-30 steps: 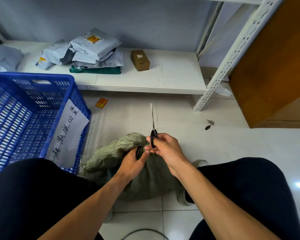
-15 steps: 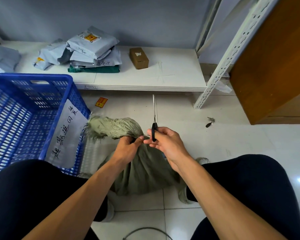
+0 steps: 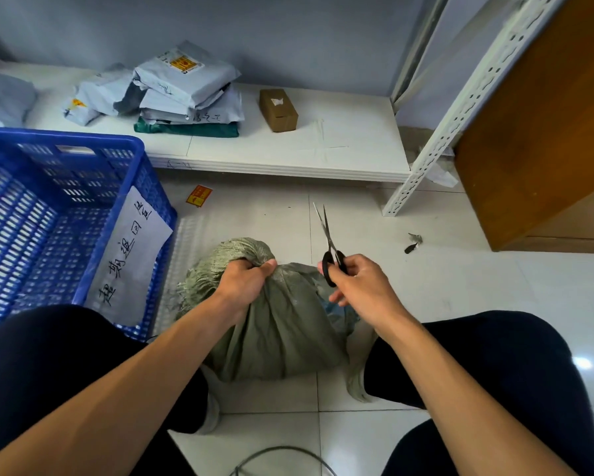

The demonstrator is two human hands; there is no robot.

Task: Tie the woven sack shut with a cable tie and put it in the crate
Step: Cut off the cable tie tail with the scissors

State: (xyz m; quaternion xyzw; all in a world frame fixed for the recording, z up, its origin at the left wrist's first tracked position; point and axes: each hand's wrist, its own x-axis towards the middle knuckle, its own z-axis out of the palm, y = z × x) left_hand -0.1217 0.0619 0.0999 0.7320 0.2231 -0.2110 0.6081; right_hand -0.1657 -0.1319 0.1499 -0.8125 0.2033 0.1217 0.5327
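A person crouched on a tiled floor (image 3: 494,304) grips the gathered neck of a green woven sack (image 3: 282,338) in the closed left hand (image 3: 244,283), the sack resting on the floor between the knees. The right hand (image 3: 361,283) holds black-handled scissors (image 3: 330,245), blades pointing away and slightly parted, just right of the sack's neck. A blue plastic crate (image 3: 65,214) bearing a handwritten paper label (image 3: 127,255) stands to the left, near the sack.

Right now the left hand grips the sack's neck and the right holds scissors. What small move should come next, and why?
Probably set the scissors down on the floor. The right hand holds them away from the sack, blades pointing off. The left hand has the neck bunched, and the blue crate sits just left, so a free hand would help lift.
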